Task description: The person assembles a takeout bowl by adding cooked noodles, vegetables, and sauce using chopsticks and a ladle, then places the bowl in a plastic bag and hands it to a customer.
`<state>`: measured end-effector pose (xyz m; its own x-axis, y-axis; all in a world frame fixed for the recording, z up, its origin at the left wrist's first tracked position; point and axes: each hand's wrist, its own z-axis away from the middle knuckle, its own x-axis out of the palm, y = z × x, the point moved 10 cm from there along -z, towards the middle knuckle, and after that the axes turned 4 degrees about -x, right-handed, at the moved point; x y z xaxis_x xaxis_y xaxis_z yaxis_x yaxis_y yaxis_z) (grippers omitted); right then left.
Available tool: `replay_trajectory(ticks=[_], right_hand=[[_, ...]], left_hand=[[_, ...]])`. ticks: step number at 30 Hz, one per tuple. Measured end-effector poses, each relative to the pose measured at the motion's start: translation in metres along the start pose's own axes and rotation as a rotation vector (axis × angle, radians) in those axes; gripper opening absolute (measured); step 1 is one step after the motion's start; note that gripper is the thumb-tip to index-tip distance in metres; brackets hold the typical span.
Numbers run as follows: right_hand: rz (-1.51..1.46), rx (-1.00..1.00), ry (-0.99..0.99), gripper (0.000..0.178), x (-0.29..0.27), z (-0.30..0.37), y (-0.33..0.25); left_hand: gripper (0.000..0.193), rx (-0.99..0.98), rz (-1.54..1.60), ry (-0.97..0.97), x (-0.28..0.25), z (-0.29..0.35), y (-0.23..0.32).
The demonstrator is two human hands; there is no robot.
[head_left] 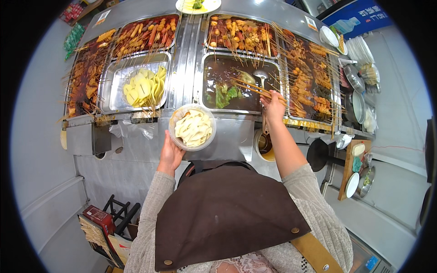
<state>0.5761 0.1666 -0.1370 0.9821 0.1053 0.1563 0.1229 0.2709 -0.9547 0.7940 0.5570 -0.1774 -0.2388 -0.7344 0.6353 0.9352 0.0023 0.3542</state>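
My left hand (171, 154) grips a round clear plastic tub (212, 134) from its left side. Wide pale noodles (193, 128) fill the tub, which is held in front of the counter edge. In my right hand (273, 109) is a pair of long wooden chopsticks (249, 86), their tips reaching over the dark broth. That broth pan (214, 73) holds a clump of green leaves (226, 95) and another pale leafy piece near the chopstick tips. A metal ladle (261, 76) rests in the broth, its handle running toward my right hand.
Left of the broth, a steel pan (111, 86) holds yellow slices on sticks. Trays of skewers in red oil (148, 34) surround both pans, with many sticks (291, 107) jutting over the edges. A plate (209, 6) stands at the back. Bowls (357, 107) stand at the right; a bucket (265, 148) is below.
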Motion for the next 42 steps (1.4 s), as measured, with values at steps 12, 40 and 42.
replay_trajectory(ticks=[12, 40, 42], right_hand=[[0.002, 0.183, 0.043, 0.026, -0.005, 0.037, 0.044], [0.031, -0.062, 0.180, 0.024, -0.027, -0.052, -0.024], [0.018, -0.070, 0.188, 0.024, -0.031, -0.058, -0.019]], left_hand=[[0.074, -0.017, -0.008, 0.007, 0.000, 0.000, -0.001], [0.069, -0.028, 0.015, 0.008, 0.002, -0.001, -0.006], [0.069, -0.021, 0.003, 0.015, 0.001, 0.000, -0.007]])
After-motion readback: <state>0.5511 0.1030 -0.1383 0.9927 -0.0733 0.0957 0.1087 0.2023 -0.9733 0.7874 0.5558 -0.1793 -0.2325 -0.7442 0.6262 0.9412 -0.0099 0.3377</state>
